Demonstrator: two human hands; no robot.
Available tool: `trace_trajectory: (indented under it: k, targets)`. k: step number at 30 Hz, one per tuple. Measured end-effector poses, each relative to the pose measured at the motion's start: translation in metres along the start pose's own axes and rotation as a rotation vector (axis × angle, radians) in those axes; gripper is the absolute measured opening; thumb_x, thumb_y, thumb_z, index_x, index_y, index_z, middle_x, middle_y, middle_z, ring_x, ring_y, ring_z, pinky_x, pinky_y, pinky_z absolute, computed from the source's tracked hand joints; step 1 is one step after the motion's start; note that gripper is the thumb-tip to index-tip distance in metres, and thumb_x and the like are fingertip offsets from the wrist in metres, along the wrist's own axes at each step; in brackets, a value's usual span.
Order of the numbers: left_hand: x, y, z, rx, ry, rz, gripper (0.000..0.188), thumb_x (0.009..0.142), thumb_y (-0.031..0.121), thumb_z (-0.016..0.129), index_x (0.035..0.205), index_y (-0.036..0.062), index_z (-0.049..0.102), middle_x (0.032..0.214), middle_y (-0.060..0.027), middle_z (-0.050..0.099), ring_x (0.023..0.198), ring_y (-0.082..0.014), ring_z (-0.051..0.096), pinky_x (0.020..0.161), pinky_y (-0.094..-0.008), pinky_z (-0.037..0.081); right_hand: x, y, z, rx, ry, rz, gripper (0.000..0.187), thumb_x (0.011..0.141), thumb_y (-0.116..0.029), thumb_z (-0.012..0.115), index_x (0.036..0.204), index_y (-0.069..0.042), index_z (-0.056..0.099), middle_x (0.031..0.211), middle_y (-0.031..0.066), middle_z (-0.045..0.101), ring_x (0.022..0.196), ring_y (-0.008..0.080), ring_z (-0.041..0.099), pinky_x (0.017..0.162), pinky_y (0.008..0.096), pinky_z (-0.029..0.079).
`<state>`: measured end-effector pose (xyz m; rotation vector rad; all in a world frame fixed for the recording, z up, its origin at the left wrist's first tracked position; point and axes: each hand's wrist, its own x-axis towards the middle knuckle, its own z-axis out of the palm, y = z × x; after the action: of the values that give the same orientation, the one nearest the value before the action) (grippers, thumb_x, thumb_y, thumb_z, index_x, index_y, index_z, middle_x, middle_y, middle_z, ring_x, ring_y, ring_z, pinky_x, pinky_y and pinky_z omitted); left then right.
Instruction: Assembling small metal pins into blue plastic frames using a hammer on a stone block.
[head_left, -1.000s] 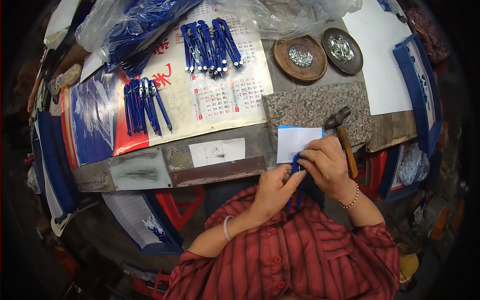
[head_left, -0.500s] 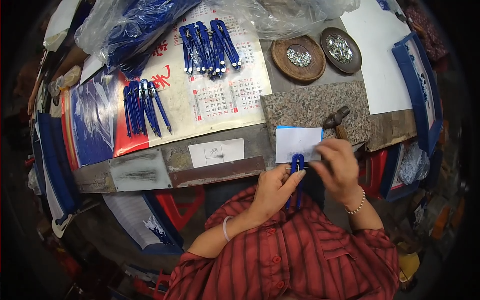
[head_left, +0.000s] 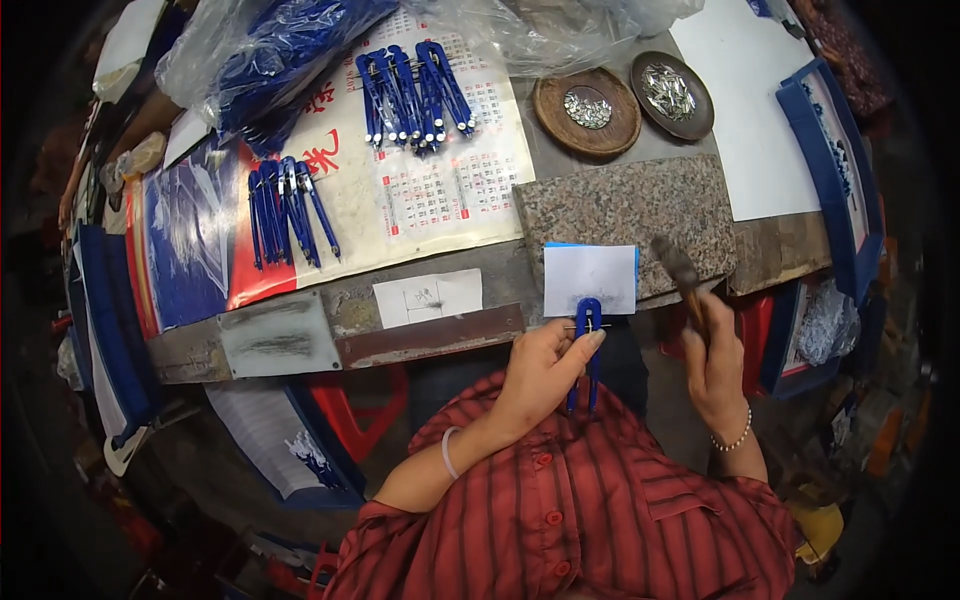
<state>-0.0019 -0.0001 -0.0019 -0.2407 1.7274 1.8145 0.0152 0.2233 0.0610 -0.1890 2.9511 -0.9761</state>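
My left hand (head_left: 545,370) pinches a blue two-legged compass (head_left: 590,318), its rounded head lying on a white paper square (head_left: 590,275) and its legs hanging toward my shirt. A thin metal pin sticks out crosswise near the compass's head. The paper, with a blue sheet showing behind it, rests on the front of a speckled stone slab (head_left: 630,205) and is smudged grey beside the compass. My right hand (head_left: 717,362) is closed round the wooden handle of a hammer (head_left: 676,266), whose head is raised over the slab's right front, apart from the compass.
Two round dishes hold small metal parts: a wooden one (head_left: 550,125) and a darker one (head_left: 703,120). Blue compasses lie in bunches (head_left: 415,95) on a calendar sheet (head_left: 350,215). A plastic bag (head_left: 270,70) lies behind them. Blue trays stand right (head_left: 858,215) and left (head_left: 100,330).
My right hand has taken up the hammer from the slab and moved right and toward me. The left hand still pinches the compass on the paper.
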Motion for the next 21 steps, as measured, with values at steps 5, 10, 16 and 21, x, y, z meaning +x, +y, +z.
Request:
trace_trajectory:
  k: [5, 10, 16, 21]
  targets:
    - [0.001, -0.002, 0.002, -0.032, 0.003, 0.023, 0.033, 0.092, 0.027, 0.067, 0.074, -0.0004, 0.059, 0.056, -0.0027, 0.057, 0.051, -0.005, 0.05, 0.047, -0.0259, 0.039, -0.018, -0.011, 0.011, 0.077, -0.157, -0.102, 0.047, 0.089, -0.005, 0.06, 0.133, 0.001, 0.046, 0.106, 0.019, 0.063, 0.085, 0.0366, 0.066, 0.067, 0.0401, 0.053]
    - [0.0, -0.002, 0.0, -0.076, -0.013, 0.019, 0.033, 0.092, 0.027, 0.066, 0.075, -0.0004, 0.059, 0.056, -0.0023, 0.057, 0.051, -0.0049, 0.05, 0.046, -0.0259, 0.039, -0.011, -0.039, -0.01, -0.063, -0.071, -0.209, 0.047, 0.083, -0.004, 0.063, 0.129, 0.001, 0.052, 0.095, 0.0152, 0.064, 0.073, 0.0318, 0.065, 0.06, 0.0389, 0.051]
    - [0.002, 0.009, 0.0, 0.031, -0.008, -0.063, 0.032, 0.092, 0.027, 0.065, 0.079, -0.0023, 0.062, 0.058, -0.005, 0.06, 0.052, -0.0073, 0.055, 0.047, -0.0276, 0.041, 0.012, -0.046, -0.002, -0.174, -0.288, -0.148, 0.059, 0.082, -0.009, 0.068, 0.135, -0.001, 0.045, 0.081, 0.0112, 0.057, 0.061, 0.0277, 0.059, 0.052, 0.0361, 0.048]
    - [0.002, 0.011, -0.003, 0.022, -0.009, -0.008, 0.032, 0.092, 0.026, 0.065, 0.08, -0.003, 0.063, 0.058, -0.0055, 0.06, 0.053, -0.0081, 0.057, 0.047, -0.0278, 0.042, -0.006, -0.029, -0.004, -0.085, -0.064, -0.215, 0.055, 0.08, -0.002, 0.067, 0.132, 0.0, 0.05, 0.081, 0.0109, 0.058, 0.06, 0.0274, 0.058, 0.05, 0.0359, 0.046]
